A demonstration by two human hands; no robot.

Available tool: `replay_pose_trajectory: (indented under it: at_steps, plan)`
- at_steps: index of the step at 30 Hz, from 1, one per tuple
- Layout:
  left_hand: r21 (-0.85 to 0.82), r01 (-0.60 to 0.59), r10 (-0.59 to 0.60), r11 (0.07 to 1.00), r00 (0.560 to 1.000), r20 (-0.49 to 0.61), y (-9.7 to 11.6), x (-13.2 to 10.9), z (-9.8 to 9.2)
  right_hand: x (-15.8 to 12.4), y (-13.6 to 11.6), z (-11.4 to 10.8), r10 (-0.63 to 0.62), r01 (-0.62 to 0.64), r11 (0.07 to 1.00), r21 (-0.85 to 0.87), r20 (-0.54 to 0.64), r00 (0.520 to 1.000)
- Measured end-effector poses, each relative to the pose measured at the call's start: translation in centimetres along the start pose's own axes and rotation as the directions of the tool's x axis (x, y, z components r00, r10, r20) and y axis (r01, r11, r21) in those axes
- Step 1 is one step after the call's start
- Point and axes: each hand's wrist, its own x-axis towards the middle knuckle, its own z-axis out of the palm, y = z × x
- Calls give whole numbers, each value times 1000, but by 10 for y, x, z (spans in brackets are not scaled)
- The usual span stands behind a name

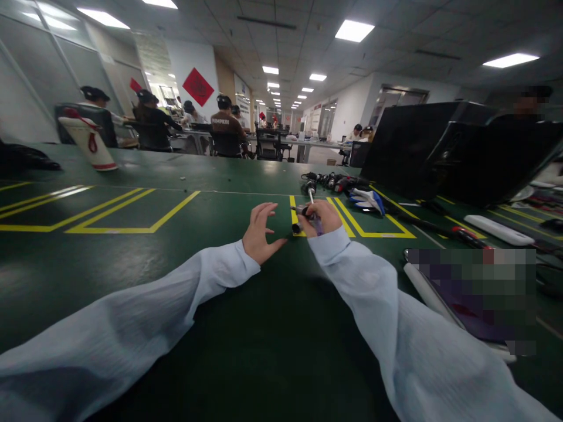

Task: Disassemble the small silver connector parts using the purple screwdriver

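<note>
My left hand (261, 233) is held above the table with its fingers curved and apart, nothing between them. To its right, my right hand (326, 218) is closed around a small dark tool with a clear purplish part (318, 225). The tool's dark round end (297, 228) sticks out toward the left hand, and the fingers hide much of the rest. Just beyond the right hand, a pale metal shaft (312, 196) points up toward dark parts; whether it belongs to the held tool I cannot tell.
Tools and cables (336, 181) lie behind my right hand, beside a blue-and-white glove (368, 201). A large black case (409, 149) stands back right, a tablet-like device (457, 299) near right. A paper cup (90, 143) stands far left. Yellow tape (109, 230) marks the green table.
</note>
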Motion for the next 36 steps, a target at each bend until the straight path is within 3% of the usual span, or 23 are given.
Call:
replay_pose_trajectory:
  at_steps: [3,7,12,19,24,26,31,33,36]
  plan:
    - [13,85,-86,996,994,62,-4,2,2,7,25,-19,201,-151,928,-340,118,972]
    - [49,155,-161,987,976,145,-10,11,17,0,53,-35,361,-249,842,-478,158,919]
    - [271,81,-156,959,951,268,-12,30,40,-10,69,-33,601,-349,690,-634,232,765]
    - [367,-17,-140,930,906,399,-12,43,54,-7,74,-24,736,-364,603,-710,319,597]
    - [401,-26,-141,916,914,381,-1,32,40,-3,69,-31,773,-404,582,-706,327,543]
    - [399,-31,-128,917,922,366,8,21,30,-3,65,-36,768,-424,590,-687,315,558]
    - [284,-113,2,952,932,362,41,-17,-3,2,48,-42,622,-451,699,-555,161,766]
    - [244,-136,24,960,911,411,55,-32,-17,5,35,-40,590,-450,733,-510,147,794]
    - [228,-197,57,954,861,505,72,-47,-32,5,4,-31,458,-438,877,-198,72,886]
